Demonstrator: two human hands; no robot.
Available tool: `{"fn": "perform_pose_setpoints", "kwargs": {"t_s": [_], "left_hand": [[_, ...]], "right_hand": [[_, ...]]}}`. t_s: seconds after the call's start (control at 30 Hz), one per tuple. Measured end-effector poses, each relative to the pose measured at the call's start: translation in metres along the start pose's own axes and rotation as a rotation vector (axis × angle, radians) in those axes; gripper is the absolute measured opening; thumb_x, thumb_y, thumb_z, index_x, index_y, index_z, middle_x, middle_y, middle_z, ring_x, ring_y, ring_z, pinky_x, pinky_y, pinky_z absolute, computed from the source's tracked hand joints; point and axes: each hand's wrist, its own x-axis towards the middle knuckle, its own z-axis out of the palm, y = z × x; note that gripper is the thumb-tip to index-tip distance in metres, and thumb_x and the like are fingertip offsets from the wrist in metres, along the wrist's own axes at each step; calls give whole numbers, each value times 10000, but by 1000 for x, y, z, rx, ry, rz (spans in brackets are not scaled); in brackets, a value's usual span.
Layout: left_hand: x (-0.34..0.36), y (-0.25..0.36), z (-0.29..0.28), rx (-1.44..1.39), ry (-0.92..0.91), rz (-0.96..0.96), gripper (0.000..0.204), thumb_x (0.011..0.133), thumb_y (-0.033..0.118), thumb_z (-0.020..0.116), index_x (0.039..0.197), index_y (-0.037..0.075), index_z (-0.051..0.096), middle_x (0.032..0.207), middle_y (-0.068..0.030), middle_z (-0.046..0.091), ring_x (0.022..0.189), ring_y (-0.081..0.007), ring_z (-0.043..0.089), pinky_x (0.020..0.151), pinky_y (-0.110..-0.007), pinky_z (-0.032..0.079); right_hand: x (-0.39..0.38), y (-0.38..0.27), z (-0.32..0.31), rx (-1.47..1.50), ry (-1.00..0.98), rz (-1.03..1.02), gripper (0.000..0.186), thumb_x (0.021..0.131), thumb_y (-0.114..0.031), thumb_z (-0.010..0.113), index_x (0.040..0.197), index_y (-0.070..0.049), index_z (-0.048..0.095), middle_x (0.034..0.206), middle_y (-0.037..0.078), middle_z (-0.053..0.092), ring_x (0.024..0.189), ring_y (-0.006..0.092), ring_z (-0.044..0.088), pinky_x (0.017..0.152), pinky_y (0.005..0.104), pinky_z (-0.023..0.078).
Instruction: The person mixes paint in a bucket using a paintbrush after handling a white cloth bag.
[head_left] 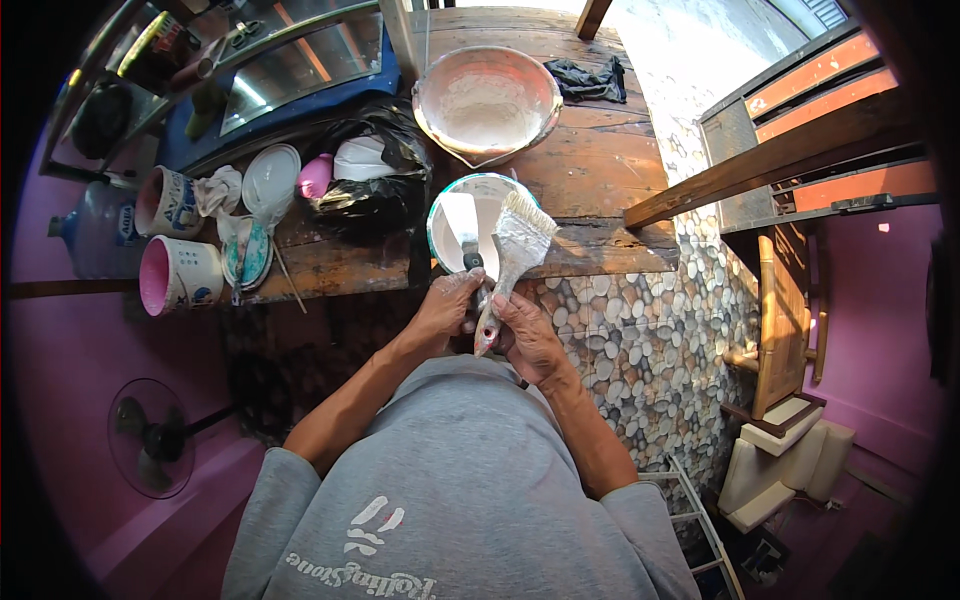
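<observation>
My left hand (440, 312) is closed around the dark handle of a putty knife (461, 216), whose pale flat blade points away from me. Beside it, my right hand (533, 338) grips a wide paintbrush (520, 243) by its worn wooden handle. White paint coats the brush's bristles and metal band. Both tools are held above or against a white paint bucket (435, 235) with a teal rim, at the near edge of the wooden table. The brush hides part of the bucket's right side, and my hands nearly meet in front of it.
A large bucket (430, 117) with white residue stands farther back on the wooden table (600, 150). Left are a black plastic bag (375, 205), several paint tubs (197, 275) and a thin stick (289, 275). A wooden beam (740, 165) juts in right; a ladder (700, 515) stands lower right.
</observation>
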Motion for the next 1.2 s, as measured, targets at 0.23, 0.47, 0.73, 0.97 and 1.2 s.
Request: {"fn": "perform_pose_setpoints", "kwargs": {"t_s": [0.23,0.47,0.73,0.97,1.2], "left_hand": [[-16,25,-7,98,25,-138,301,991,329,438,966,37,505,749,-39,562,637,-116,584,554,-297,538],[-24,42,-35,443,-23,-139,337,997,363,407,946,53,527,718,19,451,588,-67,459,477,-197,403],[-25,77,-51,722,-69,-129,372,954,371,473,806,55,605,603,27,495,482,-50,452,413,-201,364],[-31,92,-64,737,-98,-98,356,950,357,482,796,63,610,595,38,480,479,-41,442,408,-201,344],[-34,91,-77,716,-48,-98,385,958,355,478,776,41,604,576,21,493,468,-63,447,404,-219,347]], "right_hand": [[-40,-31,-15,-267,141,140,268,925,-245,590,1037,-3,580,904,122,655,775,188,669,646,296,544],[-54,-66,-52,-1003,366,-188,272,940,-244,555,912,25,583,733,56,570,559,136,455,580,285,431],[-27,-114,-13,-1482,195,-26,495,902,-441,565,758,27,638,572,108,509,542,171,456,535,344,394],[26,-133,-7,-1681,45,19,503,886,-462,579,828,31,659,543,91,494,531,154,442,531,332,397],[32,-145,-18,-1860,169,-78,553,874,-484,563,722,45,623,539,141,505,533,248,508,561,391,416]]}}
